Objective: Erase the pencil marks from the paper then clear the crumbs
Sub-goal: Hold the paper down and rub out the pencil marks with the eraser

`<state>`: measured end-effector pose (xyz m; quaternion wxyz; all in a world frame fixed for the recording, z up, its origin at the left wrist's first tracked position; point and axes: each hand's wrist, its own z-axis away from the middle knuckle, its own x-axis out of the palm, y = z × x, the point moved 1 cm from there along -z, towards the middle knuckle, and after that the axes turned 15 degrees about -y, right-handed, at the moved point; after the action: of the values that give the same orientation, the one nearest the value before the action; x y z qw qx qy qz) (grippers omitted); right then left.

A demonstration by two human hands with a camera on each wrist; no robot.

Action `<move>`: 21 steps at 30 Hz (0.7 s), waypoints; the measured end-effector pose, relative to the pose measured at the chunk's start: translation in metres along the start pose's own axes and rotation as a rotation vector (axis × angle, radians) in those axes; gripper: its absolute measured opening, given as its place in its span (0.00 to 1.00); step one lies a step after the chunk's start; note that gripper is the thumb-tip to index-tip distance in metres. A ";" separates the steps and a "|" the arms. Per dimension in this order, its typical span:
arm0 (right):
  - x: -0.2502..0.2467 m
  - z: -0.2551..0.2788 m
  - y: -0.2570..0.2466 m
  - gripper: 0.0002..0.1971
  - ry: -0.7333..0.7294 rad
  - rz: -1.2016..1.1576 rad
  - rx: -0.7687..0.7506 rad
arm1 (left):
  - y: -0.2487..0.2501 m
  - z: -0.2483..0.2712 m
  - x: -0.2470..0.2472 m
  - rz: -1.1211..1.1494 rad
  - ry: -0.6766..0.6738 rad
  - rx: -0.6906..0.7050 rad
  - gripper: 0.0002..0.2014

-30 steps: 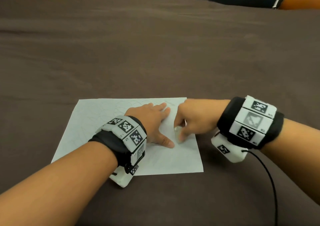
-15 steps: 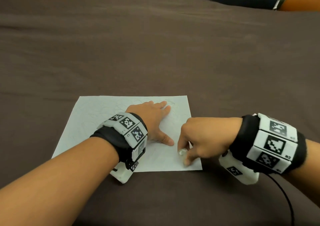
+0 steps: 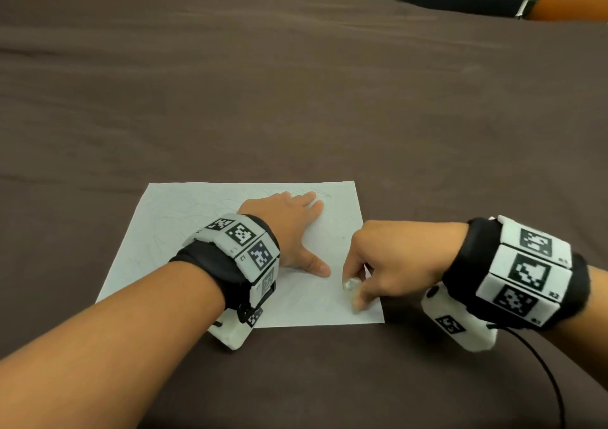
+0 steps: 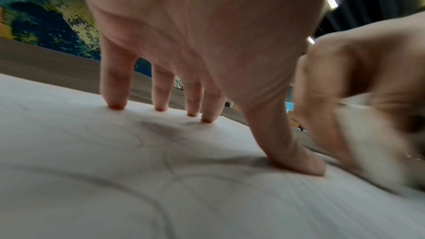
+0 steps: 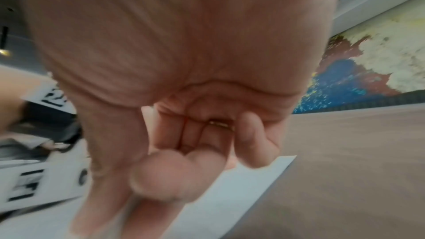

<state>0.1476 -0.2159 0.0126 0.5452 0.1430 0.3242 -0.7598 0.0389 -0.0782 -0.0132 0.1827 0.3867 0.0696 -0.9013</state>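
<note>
On the brown-covered tabletop (image 3: 296, 83), the paper (image 3: 184, 231) is lying flat, faint pencil loops showing. Left hand (image 3: 286, 228) is pressing it, fingers straight and spread. Right hand (image 3: 391, 261) is pinching the eraser (image 3: 350, 285) near the paper's near-right corner, closer to the edge than a second ago. Wristband lettering: unreadable.

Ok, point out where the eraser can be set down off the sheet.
Bare brown cloth lies beyond the paper and right of it. Crowded: the near right corner, where the right hand works the eraser beside the left hand.
</note>
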 end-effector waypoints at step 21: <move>-0.033 -0.012 0.018 0.12 0.134 -0.003 0.088 | -0.001 0.001 0.000 0.016 0.008 0.007 0.58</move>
<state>0.1740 -0.1875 0.0165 0.5141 0.2168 0.3263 -0.7630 0.0380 -0.0775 -0.0129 0.1885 0.3913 0.0640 -0.8985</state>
